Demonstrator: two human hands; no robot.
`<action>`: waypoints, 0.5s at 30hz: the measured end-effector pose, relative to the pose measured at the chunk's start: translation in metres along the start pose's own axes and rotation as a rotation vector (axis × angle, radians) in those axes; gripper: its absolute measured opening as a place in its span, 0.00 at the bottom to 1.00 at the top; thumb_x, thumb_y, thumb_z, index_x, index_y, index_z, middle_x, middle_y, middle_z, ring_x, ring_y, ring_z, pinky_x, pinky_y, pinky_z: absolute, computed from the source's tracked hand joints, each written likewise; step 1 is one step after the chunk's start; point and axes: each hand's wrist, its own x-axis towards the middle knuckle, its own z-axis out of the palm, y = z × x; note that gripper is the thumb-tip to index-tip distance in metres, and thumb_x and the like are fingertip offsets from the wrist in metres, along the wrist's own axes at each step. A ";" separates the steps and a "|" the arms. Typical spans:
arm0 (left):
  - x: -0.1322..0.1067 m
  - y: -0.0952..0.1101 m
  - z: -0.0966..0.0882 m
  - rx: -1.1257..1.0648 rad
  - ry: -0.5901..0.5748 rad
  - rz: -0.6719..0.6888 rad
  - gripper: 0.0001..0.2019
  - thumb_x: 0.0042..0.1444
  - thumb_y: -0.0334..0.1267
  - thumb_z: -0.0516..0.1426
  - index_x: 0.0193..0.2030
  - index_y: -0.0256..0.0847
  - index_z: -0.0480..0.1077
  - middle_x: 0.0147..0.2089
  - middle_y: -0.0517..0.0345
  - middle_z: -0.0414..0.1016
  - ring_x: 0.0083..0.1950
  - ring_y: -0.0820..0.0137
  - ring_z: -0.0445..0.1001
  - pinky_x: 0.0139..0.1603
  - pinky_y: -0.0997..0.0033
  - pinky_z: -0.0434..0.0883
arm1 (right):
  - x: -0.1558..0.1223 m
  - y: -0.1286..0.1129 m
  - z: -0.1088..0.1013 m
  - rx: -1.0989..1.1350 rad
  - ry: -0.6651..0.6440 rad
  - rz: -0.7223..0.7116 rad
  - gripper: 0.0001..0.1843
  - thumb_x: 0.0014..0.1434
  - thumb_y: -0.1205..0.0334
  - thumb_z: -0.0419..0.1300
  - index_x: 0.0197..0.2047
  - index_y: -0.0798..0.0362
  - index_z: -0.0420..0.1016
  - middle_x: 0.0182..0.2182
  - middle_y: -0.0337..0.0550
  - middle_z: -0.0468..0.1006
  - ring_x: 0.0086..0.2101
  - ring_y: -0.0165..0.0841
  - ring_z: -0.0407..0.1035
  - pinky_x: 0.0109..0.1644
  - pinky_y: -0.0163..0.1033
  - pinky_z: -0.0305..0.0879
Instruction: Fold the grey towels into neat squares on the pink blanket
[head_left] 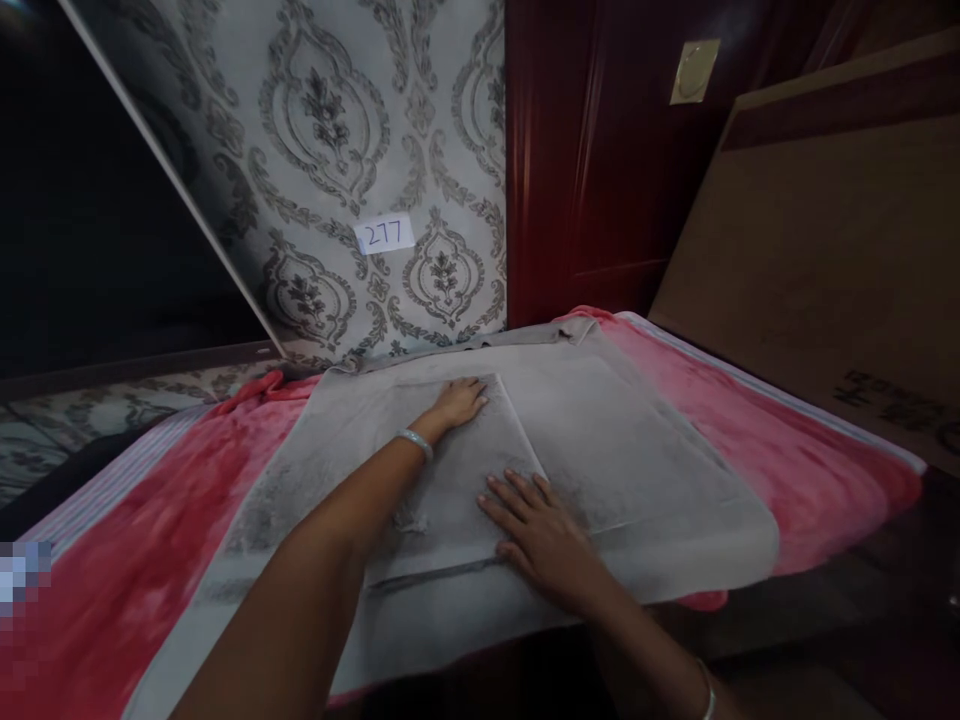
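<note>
A folded grey-white cloth piece (457,470) lies on a larger grey-white cloth (637,450) spread over a red blanket (787,450). My left hand (459,402) reaches forward and lies flat on the far edge of the folded piece, fingers stretched out; a silver bangle (415,442) circles that wrist. Nearer to me, my right hand (536,530) presses flat on the folded piece's right side, fingers spread. Neither hand holds anything.
Patterned grey wallpaper with a white label reading 277 (384,234) rises behind the table. A dark red wooden door (600,160) stands at the back right, a brown board (817,250) leans on the right. The table's front edge drops into shadow.
</note>
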 end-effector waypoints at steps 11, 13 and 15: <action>0.080 -0.023 0.000 -0.018 -0.028 -0.070 0.16 0.68 0.45 0.52 0.47 0.37 0.76 0.49 0.46 0.80 0.50 0.63 0.77 0.51 0.68 0.71 | -0.001 0.002 0.002 0.021 -0.047 0.005 0.35 0.66 0.56 0.61 0.74 0.39 0.58 0.74 0.38 0.53 0.72 0.46 0.45 0.74 0.62 0.47; 0.085 -0.023 0.002 -0.024 -0.035 -0.054 0.15 0.68 0.45 0.53 0.47 0.37 0.75 0.48 0.47 0.80 0.47 0.63 0.77 0.49 0.68 0.71 | -0.001 0.002 0.003 0.021 -0.046 0.004 0.36 0.66 0.56 0.62 0.74 0.39 0.58 0.74 0.39 0.53 0.72 0.47 0.47 0.73 0.62 0.48; 0.088 -0.021 0.006 -0.022 -0.045 -0.032 0.13 0.67 0.44 0.54 0.45 0.38 0.75 0.47 0.48 0.80 0.47 0.63 0.77 0.48 0.68 0.71 | -0.002 0.003 0.004 0.021 -0.042 -0.002 0.37 0.65 0.57 0.63 0.74 0.38 0.58 0.74 0.39 0.53 0.72 0.47 0.48 0.73 0.62 0.48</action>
